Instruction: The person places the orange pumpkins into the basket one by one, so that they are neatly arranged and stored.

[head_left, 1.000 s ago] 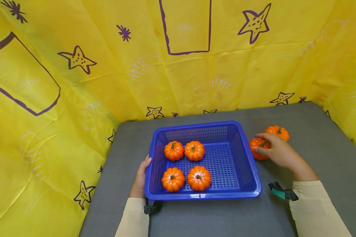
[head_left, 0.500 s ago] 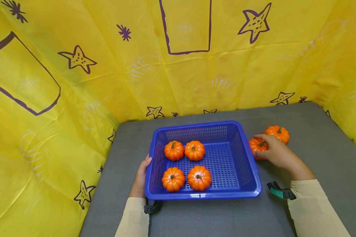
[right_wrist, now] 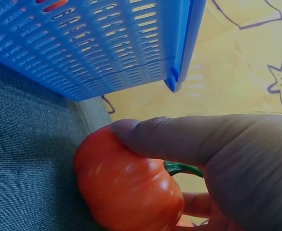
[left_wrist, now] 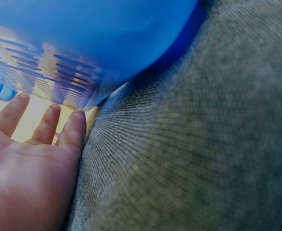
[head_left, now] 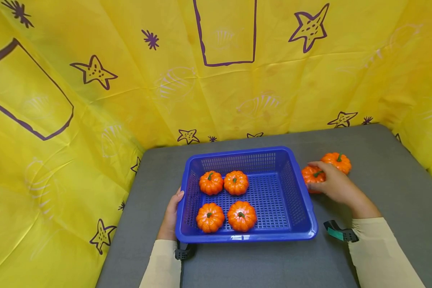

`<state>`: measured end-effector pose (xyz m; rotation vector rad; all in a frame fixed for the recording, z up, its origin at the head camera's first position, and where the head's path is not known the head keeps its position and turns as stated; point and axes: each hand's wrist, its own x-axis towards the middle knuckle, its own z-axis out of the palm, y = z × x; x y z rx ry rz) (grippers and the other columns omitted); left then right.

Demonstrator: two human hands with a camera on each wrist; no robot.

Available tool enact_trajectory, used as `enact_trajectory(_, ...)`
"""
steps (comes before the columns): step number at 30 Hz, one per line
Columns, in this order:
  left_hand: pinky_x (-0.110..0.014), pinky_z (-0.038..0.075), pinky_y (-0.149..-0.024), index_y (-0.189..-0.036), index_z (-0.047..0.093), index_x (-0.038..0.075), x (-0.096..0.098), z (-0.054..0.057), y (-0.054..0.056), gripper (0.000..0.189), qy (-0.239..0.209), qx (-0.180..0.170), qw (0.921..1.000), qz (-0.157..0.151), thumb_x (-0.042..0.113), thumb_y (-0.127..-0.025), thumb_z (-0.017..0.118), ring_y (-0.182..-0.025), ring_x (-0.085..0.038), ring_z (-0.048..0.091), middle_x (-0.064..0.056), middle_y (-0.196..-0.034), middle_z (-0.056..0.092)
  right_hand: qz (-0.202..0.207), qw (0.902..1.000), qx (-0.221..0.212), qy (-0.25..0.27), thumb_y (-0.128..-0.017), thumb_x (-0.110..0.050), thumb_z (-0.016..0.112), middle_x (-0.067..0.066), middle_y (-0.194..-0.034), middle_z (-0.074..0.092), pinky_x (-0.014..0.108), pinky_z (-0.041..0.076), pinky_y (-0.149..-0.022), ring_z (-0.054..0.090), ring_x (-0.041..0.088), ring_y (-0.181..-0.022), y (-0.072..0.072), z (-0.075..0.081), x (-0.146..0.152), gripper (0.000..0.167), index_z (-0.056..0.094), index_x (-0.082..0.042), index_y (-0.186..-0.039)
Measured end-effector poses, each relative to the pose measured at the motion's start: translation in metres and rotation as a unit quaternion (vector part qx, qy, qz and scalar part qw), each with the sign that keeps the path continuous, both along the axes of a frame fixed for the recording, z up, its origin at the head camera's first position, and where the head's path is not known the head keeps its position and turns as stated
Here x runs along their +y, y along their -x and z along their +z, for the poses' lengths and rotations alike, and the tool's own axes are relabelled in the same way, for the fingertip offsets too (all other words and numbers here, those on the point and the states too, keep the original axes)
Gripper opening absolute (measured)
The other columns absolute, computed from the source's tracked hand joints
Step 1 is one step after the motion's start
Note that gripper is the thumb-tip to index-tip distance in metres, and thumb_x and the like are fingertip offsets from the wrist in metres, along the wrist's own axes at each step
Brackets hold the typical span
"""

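Note:
A blue plastic basket (head_left: 242,239) stands on the grey tabletop in the head view, with several small orange pumpkins (head_left: 242,216) inside. My left hand (head_left: 171,216) holds its left side, thumb at the rim; in the left wrist view the fingertips (left_wrist: 75,122) touch the slotted outer wall. Just right of the basket, my right hand (head_left: 336,186) grips another pumpkin (head_left: 312,176) between thumb and fingers. Seen from the right wrist, that pumpkin (right_wrist: 126,185) sits low beside the grey cloth, its green stem under the hand. One more pumpkin (head_left: 336,161) lies behind the right hand.
Yellow cloth (head_left: 223,100) with purple starfish drawings hangs behind and at both sides of the grey tabletop (head_left: 255,264). The basket's raised right wall (right_wrist: 107,53) stands close to the gripped pumpkin. A black wrist strap (head_left: 340,232) is at the right cuff.
My right hand and forearm have shifted slightly left, and the gripped pumpkin has edged a little toward the basket. The left hand and basket stay as they were.

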<state>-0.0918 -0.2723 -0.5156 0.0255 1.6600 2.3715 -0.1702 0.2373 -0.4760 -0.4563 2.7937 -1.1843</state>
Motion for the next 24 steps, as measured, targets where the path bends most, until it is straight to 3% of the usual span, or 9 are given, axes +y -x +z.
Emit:
enact_trajectory(5, -0.047, 0.045, -0.114, -0.173, 0.025, 0.026, 0.0002, -0.0003, -0.0001, 0.068, -0.004, 0.0, 1.0, 0.001, 0.045, -0.11, 0.041, -0.142, -0.037, 0.048, -0.019, -0.168, 0.037, -0.016, 0.9997, -0.016, 0.0, -0.094, -0.016, 0.087, 0.044, -0.143, 0.05, 0.076, 0.036, -0.105, 0.048, 0.06, -0.126, -0.0004, 0.0044, -0.0001, 0.071, 0.05, 0.013, -0.148)
enact_trajectory(15, -0.047, 0.047, -0.112, -0.173, 0.026, 0.026, 0.0004, 0.0001, -0.0007, 0.068, -0.006, -0.01, 0.9999, 0.003, 0.045, -0.11, 0.042, -0.139, -0.035, 0.051, -0.02, -0.166, 0.039, -0.019, 0.9997, 0.01, 0.011, -0.094, -0.014, 0.086, 0.042, -0.14, 0.052, 0.071, 0.04, -0.101, 0.052, 0.056, -0.12, -0.0019, 0.0065, 0.0002, 0.068, 0.053, 0.013, -0.147)
enact_trajectory(24, -0.048, 0.047, -0.113, -0.173, 0.025, 0.027, -0.0005, 0.0006, -0.0009, 0.069, 0.0, -0.011, 0.9999, 0.004, 0.046, -0.11, 0.043, -0.141, -0.037, 0.049, -0.019, -0.168, 0.038, -0.042, 0.9955, 0.076, 0.038, -0.09, -0.01, 0.087, 0.04, -0.134, 0.053, 0.067, 0.04, -0.097, 0.049, 0.055, -0.119, -0.0038, 0.0075, 0.0006, 0.065, 0.057, 0.01, -0.144)
